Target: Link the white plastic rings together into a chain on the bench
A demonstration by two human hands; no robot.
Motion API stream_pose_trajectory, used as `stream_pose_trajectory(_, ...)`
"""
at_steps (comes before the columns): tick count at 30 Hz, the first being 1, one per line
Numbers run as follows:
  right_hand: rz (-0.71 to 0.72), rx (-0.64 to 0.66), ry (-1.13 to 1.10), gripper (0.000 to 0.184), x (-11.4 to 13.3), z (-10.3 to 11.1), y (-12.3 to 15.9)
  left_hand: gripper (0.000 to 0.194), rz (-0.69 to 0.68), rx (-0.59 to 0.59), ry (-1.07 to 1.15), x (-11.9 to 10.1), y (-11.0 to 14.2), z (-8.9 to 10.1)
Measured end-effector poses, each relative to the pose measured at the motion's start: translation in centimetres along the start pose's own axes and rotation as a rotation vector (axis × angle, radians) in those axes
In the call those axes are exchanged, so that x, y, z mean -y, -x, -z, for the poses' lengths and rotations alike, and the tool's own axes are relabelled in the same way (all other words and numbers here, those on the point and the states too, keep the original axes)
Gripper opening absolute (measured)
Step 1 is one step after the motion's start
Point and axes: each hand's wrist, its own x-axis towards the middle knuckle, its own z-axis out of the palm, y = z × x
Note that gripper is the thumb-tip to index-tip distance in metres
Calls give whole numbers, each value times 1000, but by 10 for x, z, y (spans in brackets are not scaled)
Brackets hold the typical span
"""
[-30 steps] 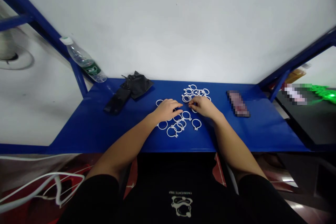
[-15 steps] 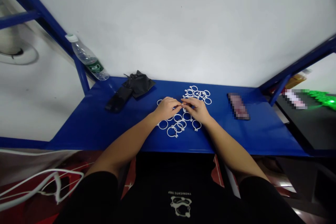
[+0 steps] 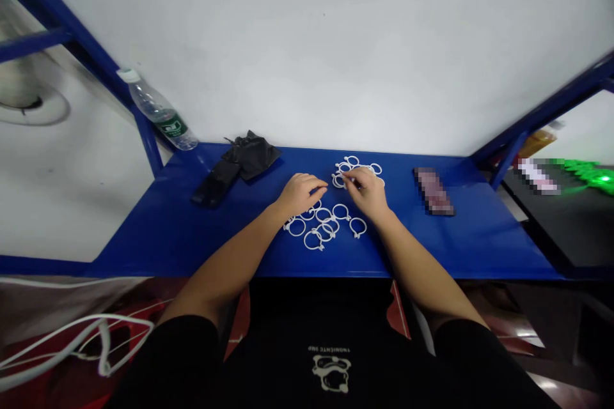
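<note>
Thin white plastic rings, each with a small knob or clasp, lie in two groups on the blue tabletop (image 3: 144, 230). My left hand (image 3: 303, 195) is over the upper left of the near group (image 3: 327, 229), its thumb and index finger slightly apart and nothing seen between them. At the far group (image 3: 352, 160), my right hand (image 3: 367, 193) has its thumb and index fingertips closed on the edge of a white ring (image 3: 336, 184). That hand covers part of the far group.
A plastic bottle (image 3: 170, 126) with a green label leans by the blue frame at back left. Beside it lie a black pouch (image 3: 254, 154) and a dark phone (image 3: 215, 184). A blurred-out reddish phone-like object (image 3: 434, 192) is on the right. The white wall (image 3: 316, 57) rises behind.
My hands were together at the fingertips over the rings and have come apart. The right hand has moved away to the far group with a ring; the left fingers have loosened.
</note>
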Motion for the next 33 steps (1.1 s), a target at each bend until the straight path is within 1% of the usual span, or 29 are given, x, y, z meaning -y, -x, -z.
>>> stream_pose_trajectory(3,-127,-71,85,26,-13,13,-5,17,30,7,-12,7,1,-1)
stream_pose_trajectory(4,-147,-64,94,26,-17,16,-6,16,36,11,-11,8,1,-1)
stream_pose_trajectory(5,-150,-27,86,24,-19,19,-7,16,39,18,-8,9,2,-2)
stream_pose_trajectory(6,-141,39,67,21,-21,21,-8,16,38,29,-6,8,2,-3)
stream_pose_trajectory(7,-122,132,40,19,-22,21,-8,16,36,41,-4,8,2,-3)
stream_pose_trajectory(10,-55,464,3,18,-19,16,-4,17,35,79,-1,5,3,-5)
stream_pose_trajectory(11,-30,546,18,21,-18,12,-3,17,36,86,0,5,3,-5)
stream_pose_trajectory(12,-4,599,43,20,-16,9,-2,17,34,90,2,5,3,-5)
stream_pose_trajectory(13,20,626,75,17,-15,5,0,17,30,93,5,5,3,-5)
stream_pose_trajectory(15,37,625,149,5,-12,0,1,18,16,86,15,5,3,-6)
stream_pose_trajectory(16,18,611,188,5,-11,-1,0,19,5,80,22,4,4,-6)
stream_pose_trajectory(19,-126,527,268,10,-9,-1,-2,19,-37,53,48,1,4,-7)
stream_pose_trajectory(22,-269,388,234,14,-6,-2,-4,22,-85,58,71,-4,4,-7)
stream_pose_trajectory(24,-322,313,187,17,-3,-5,-3,27,-110,71,79,-7,4,-7)
stream_pose_trajectory(26,-340,290,150,19,1,-10,-1,28,-128,63,76,-9,4,-7)
stream_pose_trajectory(29,-322,324,114,17,7,-19,2,22,-141,28,49,-11,3,-7)
stream_pose_trajectory(31,-315,339,105,18,9,-21,3,23,-137,-4,24,-11,3,-6)
stream_pose_trajectory(33,-299,311,73,20,8,-21,4,25,-133,-44,11,-11,3,-5)
